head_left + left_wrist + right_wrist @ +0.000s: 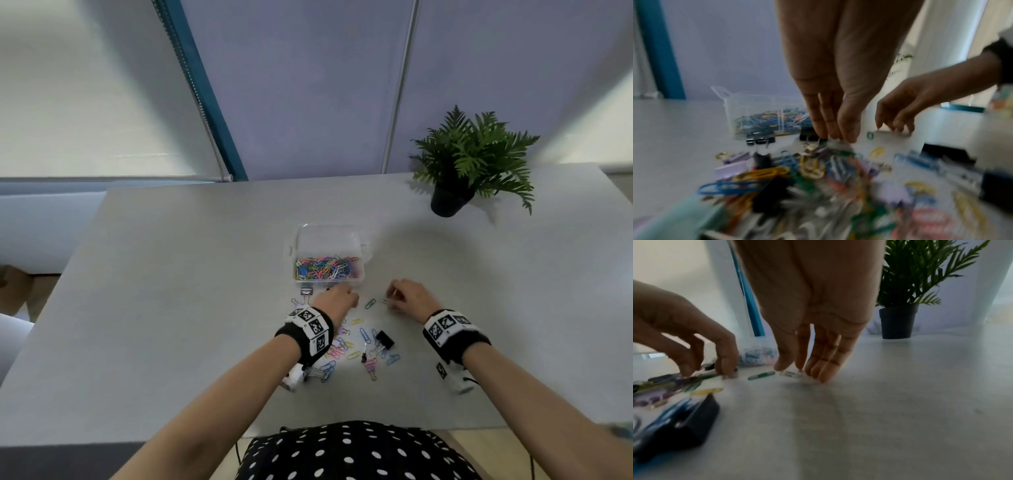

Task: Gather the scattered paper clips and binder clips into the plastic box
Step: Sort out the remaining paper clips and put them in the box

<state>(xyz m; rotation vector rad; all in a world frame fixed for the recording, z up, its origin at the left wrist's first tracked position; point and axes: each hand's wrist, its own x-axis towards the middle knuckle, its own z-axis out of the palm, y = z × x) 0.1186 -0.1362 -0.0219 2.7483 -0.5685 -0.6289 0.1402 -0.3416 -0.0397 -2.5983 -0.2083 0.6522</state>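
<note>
A clear plastic box (pixel 327 279) (pixel 756 112) sits mid-table with its lid open, holding many coloured paper clips. Paper clips and binder clips (pixel 356 346) (pixel 797 175) lie scattered in front of it. My left hand (pixel 337 298) (pixel 838 138) reaches down at the pile's far edge, fingertips bunched on a green paper clip (pixel 840 151). My right hand (pixel 407 296) (pixel 792 369) is to the right, its thumb and forefinger pinching a pale paper clip (pixel 791 374) that lies on the table. Another green paper clip (pixel 370 303) (pixel 761 375) lies between the hands.
A large black binder clip (pixel 384 339) (pixel 688 423) lies near my right wrist. Another binder clip (pixel 306 292) sits at the box's front left corner. A potted fern (pixel 448 202) (pixel 898 321) stands at the back right. Bare table (pixel 171 308) extends left and right.
</note>
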